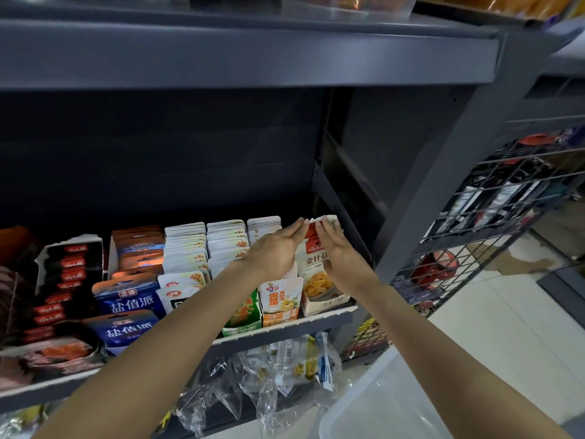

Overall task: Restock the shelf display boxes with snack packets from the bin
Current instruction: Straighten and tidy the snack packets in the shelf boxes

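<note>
Two hands tidy a row of red snack packets in the last box on the shelf.

The left hand (pixel 275 248) and the right hand (pixel 337 251) lie flat, with straight fingers, one on each side of the red-and-white snack packets (pixel 316 264). They press the row and grip nothing. The packets stand upright in a white display box (pixel 326 304) at the right end of the dark grey shelf (pixel 285 332). Just to the left stand orange packets (pixel 280 301), green packets (pixel 243 312) and blue packets (pixel 129 301). A clear plastic bin (pixel 380 403) sits low on the floor by the right arm. A wire rack (pixel 493 210) stands to the right.
</note>
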Action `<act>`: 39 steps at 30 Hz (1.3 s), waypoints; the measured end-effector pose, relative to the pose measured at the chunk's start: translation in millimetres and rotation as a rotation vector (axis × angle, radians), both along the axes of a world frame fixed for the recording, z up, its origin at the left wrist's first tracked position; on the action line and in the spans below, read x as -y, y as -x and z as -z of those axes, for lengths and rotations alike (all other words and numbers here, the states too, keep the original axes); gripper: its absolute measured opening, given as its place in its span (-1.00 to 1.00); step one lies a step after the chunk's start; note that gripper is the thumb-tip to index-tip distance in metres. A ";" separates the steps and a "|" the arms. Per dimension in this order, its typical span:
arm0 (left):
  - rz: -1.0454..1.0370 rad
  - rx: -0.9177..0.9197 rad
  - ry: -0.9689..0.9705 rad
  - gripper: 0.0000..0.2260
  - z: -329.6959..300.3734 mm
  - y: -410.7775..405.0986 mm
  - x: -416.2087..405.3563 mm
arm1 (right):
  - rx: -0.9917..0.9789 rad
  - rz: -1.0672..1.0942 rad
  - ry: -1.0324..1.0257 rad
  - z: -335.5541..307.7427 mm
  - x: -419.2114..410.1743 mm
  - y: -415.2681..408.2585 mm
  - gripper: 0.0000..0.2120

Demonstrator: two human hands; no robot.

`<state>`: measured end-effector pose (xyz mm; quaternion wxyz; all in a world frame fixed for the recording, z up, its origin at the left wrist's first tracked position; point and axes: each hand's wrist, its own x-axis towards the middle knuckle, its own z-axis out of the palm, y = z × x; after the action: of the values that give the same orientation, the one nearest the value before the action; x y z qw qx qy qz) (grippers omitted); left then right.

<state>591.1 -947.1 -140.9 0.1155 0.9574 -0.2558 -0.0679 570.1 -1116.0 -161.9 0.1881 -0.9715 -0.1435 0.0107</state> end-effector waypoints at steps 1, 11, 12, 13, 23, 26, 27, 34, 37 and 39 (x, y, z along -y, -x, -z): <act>-0.004 0.013 0.005 -0.41 -1.4 0.9 0.0 | 0.017 0.026 -0.024 -1.2 0.2 2.1 -0.37; -0.047 -0.041 0.199 -0.54 5.6 -1.8 -2.3 | 0.228 0.134 0.027 -3.9 -1.0 13.5 -0.59; -0.046 -0.042 0.205 -0.55 4.3 -3.1 -2.0 | 0.255 0.134 0.033 -4.4 -2.4 11.8 -0.62; -0.048 -0.036 0.205 -0.55 3.0 -4.5 -1.5 | 0.283 0.145 0.023 -3.3 -4.0 10.4 -0.66; -0.134 0.040 0.261 -0.53 11.8 -6.2 4.0 | -0.128 0.136 0.072 38.9 6.8 28.6 -0.55; -0.137 0.033 0.299 -0.56 15.7 -0.2 5.9 | -0.170 0.078 0.107 43.9 13.0 33.6 -0.49; -0.142 0.033 0.315 -0.56 15.8 1.9 6.7 | -0.184 0.066 0.121 44.6 14.0 34.8 -0.48; -0.029 0.338 0.098 -0.66 2.0 -1.2 11.9 | -0.251 0.061 0.123 45.6 13.3 31.3 -0.43; -0.048 0.351 0.035 -0.69 2.5 -2.3 17.5 | -0.263 0.056 0.124 45.5 14.0 31.7 -0.43; -0.073 0.342 0.023 -0.73 4.3 -2.3 21.9 | -0.277 0.057 0.120 45.1 14.7 31.6 -0.43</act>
<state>593.5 -969.0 -145.2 0.0837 0.9622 -0.2376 0.1034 538.4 -1130.7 -207.0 0.1480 -0.9739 -0.0878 0.1478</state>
